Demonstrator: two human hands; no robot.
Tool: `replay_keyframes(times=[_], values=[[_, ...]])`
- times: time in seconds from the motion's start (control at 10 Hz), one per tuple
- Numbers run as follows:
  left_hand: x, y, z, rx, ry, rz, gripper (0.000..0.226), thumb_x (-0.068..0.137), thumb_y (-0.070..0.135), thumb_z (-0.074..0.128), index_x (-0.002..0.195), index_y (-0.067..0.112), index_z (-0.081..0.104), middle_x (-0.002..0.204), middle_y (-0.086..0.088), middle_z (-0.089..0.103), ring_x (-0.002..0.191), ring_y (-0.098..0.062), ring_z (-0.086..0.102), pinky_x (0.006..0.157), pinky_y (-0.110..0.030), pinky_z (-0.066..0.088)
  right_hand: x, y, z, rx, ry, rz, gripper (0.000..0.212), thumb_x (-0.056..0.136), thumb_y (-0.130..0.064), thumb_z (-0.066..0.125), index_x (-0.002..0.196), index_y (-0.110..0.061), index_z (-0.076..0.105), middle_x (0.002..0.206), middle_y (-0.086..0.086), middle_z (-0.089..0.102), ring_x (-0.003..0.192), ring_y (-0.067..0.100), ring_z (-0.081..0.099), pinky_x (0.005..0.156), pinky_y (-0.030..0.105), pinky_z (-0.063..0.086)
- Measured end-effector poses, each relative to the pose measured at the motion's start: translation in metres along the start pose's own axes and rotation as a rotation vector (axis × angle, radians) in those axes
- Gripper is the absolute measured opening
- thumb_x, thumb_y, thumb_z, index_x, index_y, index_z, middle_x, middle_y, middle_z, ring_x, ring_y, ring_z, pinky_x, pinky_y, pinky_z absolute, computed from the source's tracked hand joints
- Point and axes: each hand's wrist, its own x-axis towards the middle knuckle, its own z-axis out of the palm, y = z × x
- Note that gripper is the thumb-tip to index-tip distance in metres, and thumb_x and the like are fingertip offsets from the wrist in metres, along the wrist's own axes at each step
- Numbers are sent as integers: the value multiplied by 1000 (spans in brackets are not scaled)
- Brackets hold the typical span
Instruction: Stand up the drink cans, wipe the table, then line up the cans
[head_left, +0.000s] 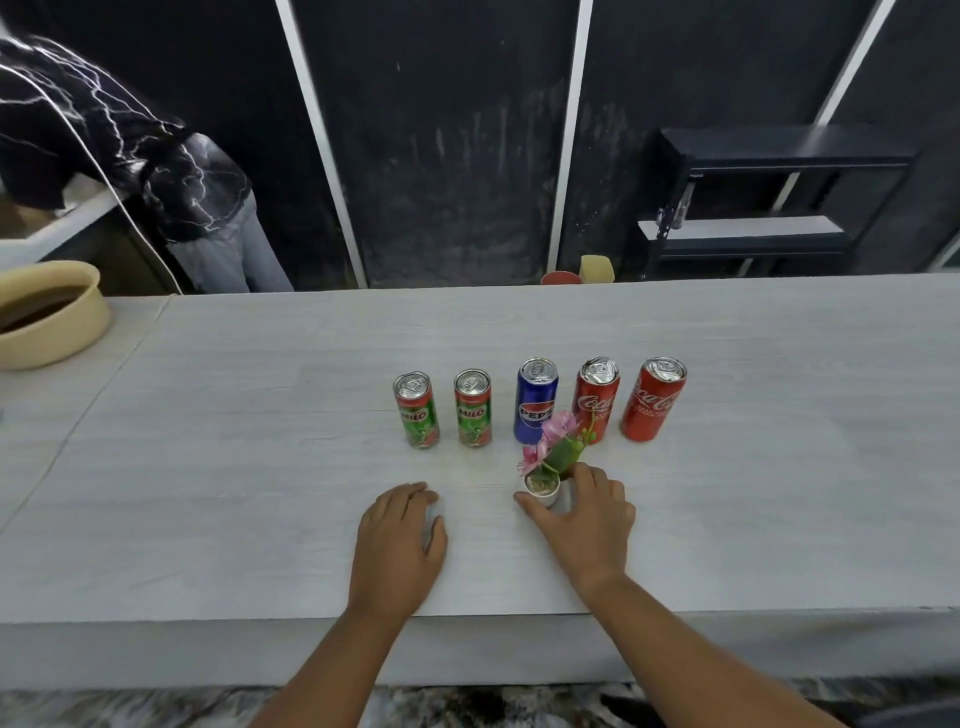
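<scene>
— Cans stand upright in a row mid-surface: two green Milo cans (417, 410) (472, 408), a blue Pepsi can (535, 397), two red Coca-Cola cans (597, 395) (653, 399).

— And the hands?

— The left hand (397, 535) lies flat on the pale wood-grain surface (208, 467); the right hand (584, 514) is curled round a small white pot of pink flowers (543, 491). It should set the pot down clear of the row.

Single head camera: looking forward and down from above the near edge of the bench (208, 493), sitting close, facing the dark far wall (441, 130).
</scene>
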Motion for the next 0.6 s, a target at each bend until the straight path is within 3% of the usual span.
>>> replay_keyframes(times=[0.4,0.6], values=[[1,-3,4,-23,34,13,33,99,38,71,128,25,71,137,6,67,129,-18,59,111,-42,49,-3,-7,-3,-42,-4,3,70,72,-85,68,114,-30,62,115,-9,64,110,21,54,90,41,42],[0,-3,6,-43,55,9,40,100,49,59,128,23,72,137,4,68,129,-20,62,110,-41,50,-5,5,-14,172,-110,7,79,74,-81,73,135,-35,53,128,-20,56,121,9,47,106,39,38]])
